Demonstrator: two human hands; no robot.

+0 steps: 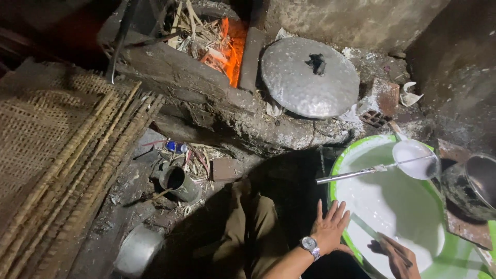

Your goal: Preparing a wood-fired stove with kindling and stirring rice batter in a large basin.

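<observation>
Left hand (330, 227), watch on wrist, lies flat with fingers spread on the near rim of the green basin (335, 175); released, grasping nothing. Right hand (400, 256) is low in the basin, closed round a thin stick (369, 231) that slants across the white batter (392, 206); the frame's lower edge cuts off part of the hand. A ladle (413, 159) rests across the basin's far side, its metal handle reaching left past the rim. Basin's right side is crowded by a dark pot (473, 186) on a board, the pot cut off at the right edge. Beyond the basin, a round metal lid (309, 77) sits on the clay stove, fire (232, 46) just left of it. Woven mats (57, 155) fill the left. A dark cup (178, 182) and a pale bowl (138, 250) sit on littered floor, the open room there narrow. Between stove and knee, deep shadow; nothing legible.
</observation>
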